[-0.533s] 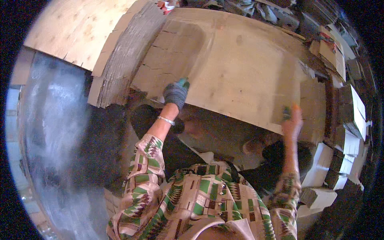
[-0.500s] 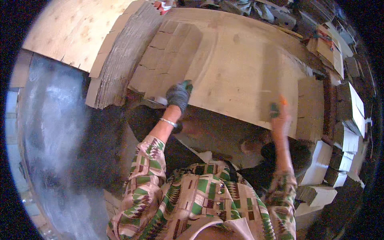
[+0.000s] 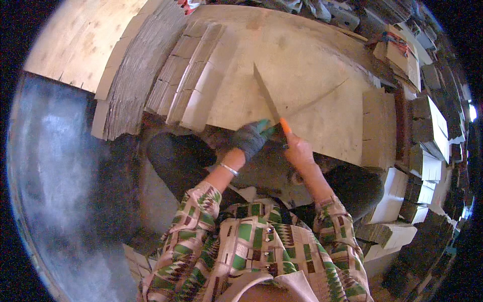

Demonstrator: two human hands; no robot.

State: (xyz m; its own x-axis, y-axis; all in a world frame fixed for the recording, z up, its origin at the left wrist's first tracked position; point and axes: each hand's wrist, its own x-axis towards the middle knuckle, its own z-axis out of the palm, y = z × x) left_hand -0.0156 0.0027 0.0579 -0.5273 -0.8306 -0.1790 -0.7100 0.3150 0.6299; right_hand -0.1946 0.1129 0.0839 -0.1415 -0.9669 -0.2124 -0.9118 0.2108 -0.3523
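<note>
My right hand is closed around the orange handle of a long knife, its thin blade pointing up and away over a wooden board. A dark covering shows near that hand's thumb. My left hand, in a grey glove with green fingertips, is beside the knife handle at the board's near edge. Its fingers stretch to the right, and I see nothing held in them. Left of the blade, slotted cardboard strips stand packed in rows on the board.
A longer stack of cardboard runs along the board's left side, next to a pale wooden sheet. More cardboard stacks line the right side. A red-and-white item is at the far edge. My knees flank the board's near edge.
My right hand has swung left with the knife, bringing it to the board's middle. My left hand has moved right and slightly nearer, off the cardboard strips. The strips now stand in more distinct rows.
</note>
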